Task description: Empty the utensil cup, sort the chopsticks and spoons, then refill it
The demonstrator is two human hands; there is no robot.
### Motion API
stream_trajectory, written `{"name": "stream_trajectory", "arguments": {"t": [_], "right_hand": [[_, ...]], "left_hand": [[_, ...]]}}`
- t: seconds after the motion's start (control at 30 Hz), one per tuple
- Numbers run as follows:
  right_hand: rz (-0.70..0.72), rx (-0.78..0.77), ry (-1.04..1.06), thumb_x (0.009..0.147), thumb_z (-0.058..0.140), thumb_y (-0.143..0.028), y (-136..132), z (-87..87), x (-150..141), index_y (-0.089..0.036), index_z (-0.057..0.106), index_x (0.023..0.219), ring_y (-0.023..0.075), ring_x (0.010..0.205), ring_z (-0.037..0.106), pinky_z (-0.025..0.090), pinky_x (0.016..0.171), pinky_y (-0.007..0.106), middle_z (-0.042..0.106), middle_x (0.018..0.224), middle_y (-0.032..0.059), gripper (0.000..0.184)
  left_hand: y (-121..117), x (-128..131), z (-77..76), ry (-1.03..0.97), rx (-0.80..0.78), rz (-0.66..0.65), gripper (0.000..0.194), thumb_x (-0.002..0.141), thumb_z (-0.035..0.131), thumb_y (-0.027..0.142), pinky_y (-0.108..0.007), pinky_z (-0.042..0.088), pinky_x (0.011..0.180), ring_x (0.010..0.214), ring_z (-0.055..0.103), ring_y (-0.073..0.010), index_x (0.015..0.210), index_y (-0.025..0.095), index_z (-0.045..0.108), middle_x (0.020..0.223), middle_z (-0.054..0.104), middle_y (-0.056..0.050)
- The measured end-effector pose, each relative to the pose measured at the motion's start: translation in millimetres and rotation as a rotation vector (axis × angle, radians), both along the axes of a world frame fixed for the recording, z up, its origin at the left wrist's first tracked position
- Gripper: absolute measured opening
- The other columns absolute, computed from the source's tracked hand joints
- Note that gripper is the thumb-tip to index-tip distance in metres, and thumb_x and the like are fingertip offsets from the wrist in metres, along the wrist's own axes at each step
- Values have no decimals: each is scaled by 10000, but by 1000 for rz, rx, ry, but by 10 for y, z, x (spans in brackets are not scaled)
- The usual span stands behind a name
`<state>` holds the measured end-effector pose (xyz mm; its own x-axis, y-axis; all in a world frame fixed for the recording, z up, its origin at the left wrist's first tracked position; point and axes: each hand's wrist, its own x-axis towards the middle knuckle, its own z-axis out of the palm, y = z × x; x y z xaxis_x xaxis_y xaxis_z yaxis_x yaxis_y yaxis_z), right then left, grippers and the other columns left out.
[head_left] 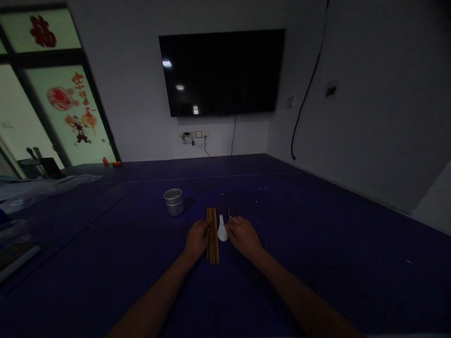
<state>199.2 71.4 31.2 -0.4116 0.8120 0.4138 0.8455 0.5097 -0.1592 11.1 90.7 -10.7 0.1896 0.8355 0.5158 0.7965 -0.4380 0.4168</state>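
A row of wooden chopsticks [212, 244] lies side by side on the dark blue surface, pointing away from me. My left hand [197, 240] is closed against their left edge, fingertips touching the sticks. Just right of them rests a white soup spoon [221, 233], bowl toward me. My right hand [244, 235] is down beside the spoon, its fingers curled. Thin dark utensils [229, 213] poke out beyond its knuckles; their near ends are hidden under the hand. A silver metal cup [174, 203] stands upright, beyond and left of the chopsticks.
Small white scraps [256, 202] dot the blue surface [317, 244]. Crumpled clear plastic [45, 190] lies at the far left. On the far wall hang a television [223, 72] and a dark cable [308, 89]. A glass door [70, 112] with red decorations is at left.
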Motion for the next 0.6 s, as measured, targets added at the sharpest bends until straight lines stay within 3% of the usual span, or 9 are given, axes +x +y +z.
{"name": "stream_trajectory", "arguments": {"t": [0.2,0.6], "right_hand": [[226,39,-54,806,488,-84,-75,-37,-90,-215,652,1044,210,1081,485,392,902,347,594,1115,69,318],[334,21,-90,771,502,-71,-65,-107,-77,-243,629,1123,228,1170,434,373,968,400,558,1190,77,412]], "left_hand": [[7,4,5,24,-49,-26,350,844,396,117,-347,451,896,983,585,-188,1109,192,611,1014,663,-77],[-6,11,11,34,-25,-36,366,851,390,112,-336,455,903,988,591,-186,1137,184,608,1035,665,-85]]}}
